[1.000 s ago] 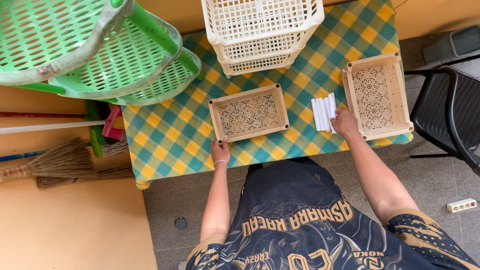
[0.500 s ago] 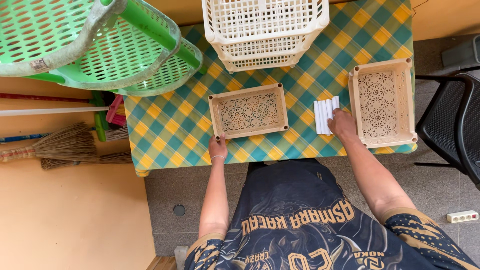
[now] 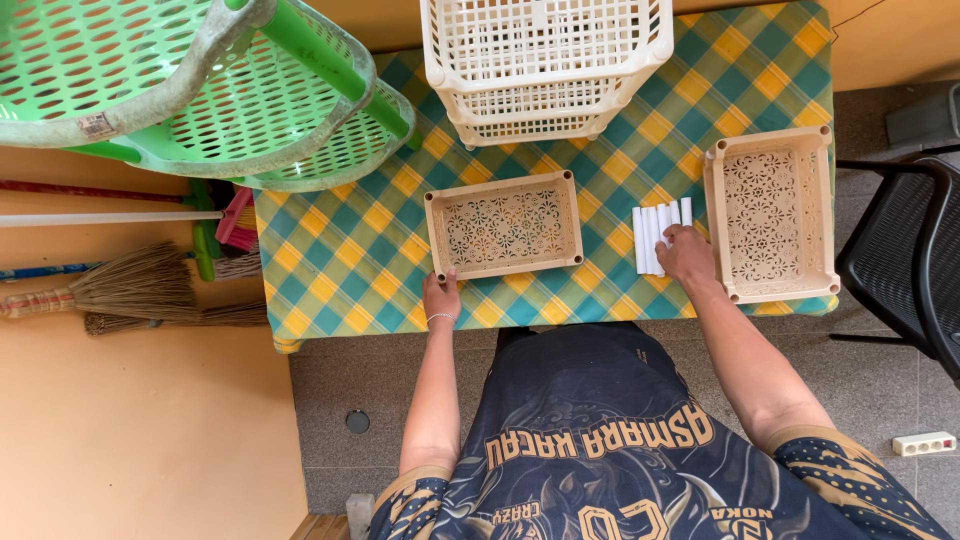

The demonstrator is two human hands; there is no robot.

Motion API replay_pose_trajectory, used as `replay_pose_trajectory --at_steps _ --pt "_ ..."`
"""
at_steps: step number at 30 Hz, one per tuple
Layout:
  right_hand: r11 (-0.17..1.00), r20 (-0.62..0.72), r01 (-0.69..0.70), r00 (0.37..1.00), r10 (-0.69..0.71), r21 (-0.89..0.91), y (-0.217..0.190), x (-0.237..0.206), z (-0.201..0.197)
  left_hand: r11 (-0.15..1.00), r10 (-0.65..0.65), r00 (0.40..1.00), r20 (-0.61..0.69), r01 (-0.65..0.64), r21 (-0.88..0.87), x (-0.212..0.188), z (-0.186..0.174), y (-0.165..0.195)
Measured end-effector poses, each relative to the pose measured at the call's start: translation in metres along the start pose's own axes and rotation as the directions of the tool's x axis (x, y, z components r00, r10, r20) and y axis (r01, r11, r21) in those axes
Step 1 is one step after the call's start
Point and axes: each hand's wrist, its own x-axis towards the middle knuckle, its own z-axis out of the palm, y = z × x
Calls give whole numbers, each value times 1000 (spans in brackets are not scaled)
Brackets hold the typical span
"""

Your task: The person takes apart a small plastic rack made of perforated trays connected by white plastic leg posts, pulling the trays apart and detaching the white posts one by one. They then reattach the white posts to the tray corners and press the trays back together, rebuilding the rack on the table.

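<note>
on the checked cloth [image 3: 350, 250], right hand [image 3: 686, 255] rests palm-down over white sticks [image 3: 652, 235].

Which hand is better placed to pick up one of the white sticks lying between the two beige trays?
The right hand: it already rests on the white plastic sticks. The left hand is farther away, at the near corner of the middle beige perforated tray.

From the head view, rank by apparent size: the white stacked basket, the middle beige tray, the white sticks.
1. White stacked basket, though it stands nearer the camera.
2. Middle beige tray.
3. White sticks.
</note>
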Motion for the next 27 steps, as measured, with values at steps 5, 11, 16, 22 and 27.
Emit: replay_pose_trajectory --at_steps 5,11,16,22,27 --pt "999 -12 -42 999 42 -10 -2 -5 -2 1000 0 1000 24 -1 31 0 0 2" --pt "999 -56 -34 998 36 33 -10 -10 -6 999 39 999 -9 -39 2 0 2 4" --pt "980 28 -2 1000 -3 198 -28 -10 4 999 -4 1000 -20 4 44 3 5 10" --pt "941 207 -41 978 -30 335 -75 -5 29 994 -10 1000 -10 11 108 11 6 15" --pt "894 152 -88 988 23 440 -116 -8 36 983 139 990 21 -140 115 19 -9 13"
